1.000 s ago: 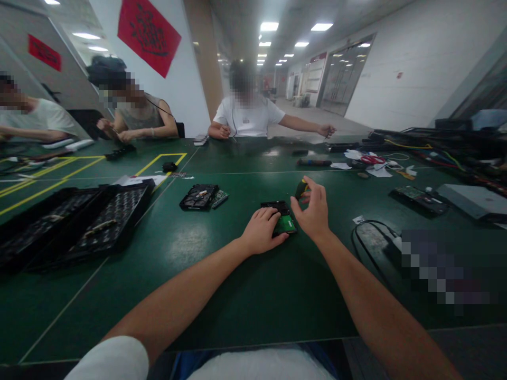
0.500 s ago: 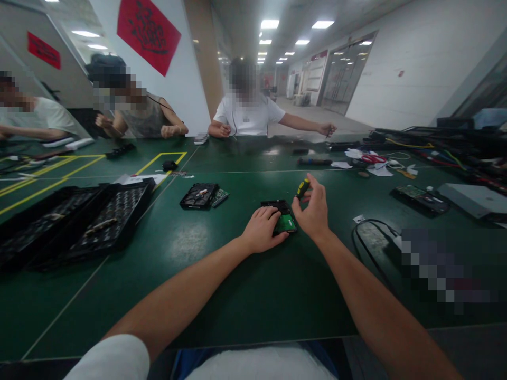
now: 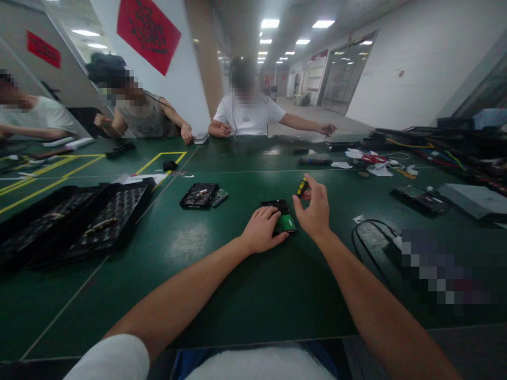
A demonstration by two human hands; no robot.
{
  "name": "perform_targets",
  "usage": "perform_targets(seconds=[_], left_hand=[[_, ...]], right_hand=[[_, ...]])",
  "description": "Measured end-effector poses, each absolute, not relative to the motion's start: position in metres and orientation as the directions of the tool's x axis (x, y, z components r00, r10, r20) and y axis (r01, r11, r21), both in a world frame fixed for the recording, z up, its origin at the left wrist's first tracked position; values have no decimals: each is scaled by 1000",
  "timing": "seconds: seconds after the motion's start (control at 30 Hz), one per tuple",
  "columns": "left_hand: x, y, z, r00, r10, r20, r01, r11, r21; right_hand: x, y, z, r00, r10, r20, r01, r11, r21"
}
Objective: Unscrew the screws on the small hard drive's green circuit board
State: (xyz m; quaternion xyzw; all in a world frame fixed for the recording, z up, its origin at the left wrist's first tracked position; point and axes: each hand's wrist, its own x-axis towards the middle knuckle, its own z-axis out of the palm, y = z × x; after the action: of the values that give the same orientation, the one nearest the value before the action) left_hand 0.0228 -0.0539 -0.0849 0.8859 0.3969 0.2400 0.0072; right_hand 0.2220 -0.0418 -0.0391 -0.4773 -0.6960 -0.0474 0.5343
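My left hand [image 3: 261, 228] rests over a black device with a green circuit board [image 3: 285, 224], thumb along its near edge and fingers across its top. The hand covers the device's left part. Just right of it, my right hand [image 3: 315, 208] pinches the black-and-yellow handle of a screwdriver [image 3: 302, 187] between thumb and fingers. The handle tilts, and its shaft cannot be made out. To the left on the green table [image 3: 237, 295] lie a black casing [image 3: 199, 196] with a small part on it and a loose circuit board [image 3: 220, 198].
Two black trays [image 3: 114, 227] stand at the left. At the right are another black device [image 3: 420, 200], a grey metal box [image 3: 473, 200], a black cable [image 3: 358, 237] and piled wires [image 3: 428, 145]. Co-workers sit along the far side, one person [image 3: 247, 113] straight ahead.
My right hand and the screwdriver have shifted very slightly; my left hand stays on the device. Across the table, a co-worker's hand has moved right to a small stack.
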Motion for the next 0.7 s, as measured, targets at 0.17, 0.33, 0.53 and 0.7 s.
perform_targets(seconds=[0.17, 0.33, 0.53, 0.7], left_hand=[[23, -54, -85, 570, 707, 418, 704, -683, 195], [23, -55, -84, 575, 705, 415, 703, -685, 190], [23, -54, -85, 569, 711, 413, 704, -681, 201], [23, -54, -85, 571, 709, 413, 699, -684, 207]], right_hand=[[221, -42, -40, 18, 604, 797, 696, 564, -444], [223, -41, -39, 41, 608, 793, 706, 544, -453], [221, -42, -40, 39, 616, 787, 703, 543, -459], [220, -42, -39, 28, 629, 777, 677, 560, -478]])
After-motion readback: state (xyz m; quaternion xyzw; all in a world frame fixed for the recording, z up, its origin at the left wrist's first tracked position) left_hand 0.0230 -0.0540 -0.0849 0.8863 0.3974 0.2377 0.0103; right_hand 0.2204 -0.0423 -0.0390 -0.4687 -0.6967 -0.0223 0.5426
